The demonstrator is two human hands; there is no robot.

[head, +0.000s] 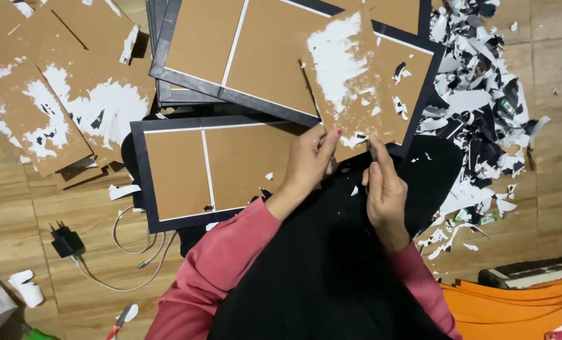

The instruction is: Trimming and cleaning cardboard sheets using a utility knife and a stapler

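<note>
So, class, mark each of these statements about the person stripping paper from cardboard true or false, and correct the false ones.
1. Both hands grip one brown cardboard piece. True: left hand, right hand.
2. The torn paper scraps are piled on the left. False: they lie on the right.
3. A black charger plug lies on the wooden floor. True.
4. The sleeves are blue. False: they are pink.
</note>
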